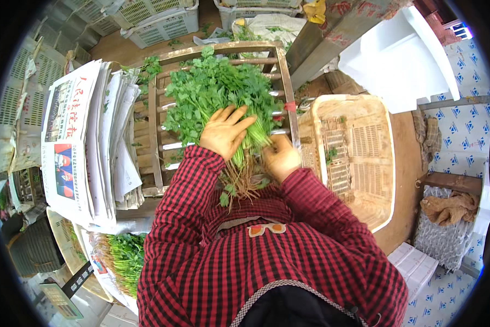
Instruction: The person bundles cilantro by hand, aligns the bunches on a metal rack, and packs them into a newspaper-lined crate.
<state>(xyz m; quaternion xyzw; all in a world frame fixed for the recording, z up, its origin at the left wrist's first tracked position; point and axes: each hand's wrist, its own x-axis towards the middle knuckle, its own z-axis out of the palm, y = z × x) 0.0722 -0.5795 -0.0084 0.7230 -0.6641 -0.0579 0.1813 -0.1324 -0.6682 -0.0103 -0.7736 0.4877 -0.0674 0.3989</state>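
Observation:
A leafy bunch of greens (224, 88), coriander by its look, lies on a slatted rack (288, 94) before me. Its leaves point away and its thin brown roots (245, 184) hang towards my body. My left hand (225, 133) rests palm down on the bunch, fingers spread over leaves and stems. Curled at the lower right of the bunch, my right hand (281, 157) grips pale stems near the roots; it is slightly blurred and its fingertips are partly hidden.
Left of the rack stands a tall stack of newspapers (93, 143). More rooted greens (126, 261) lie below it, near a scale display (61, 300). A cream plastic crate (357, 163) stands right, beside a post (318, 51). White foam boxes (400, 61) and grey crates (163, 28) are farther off.

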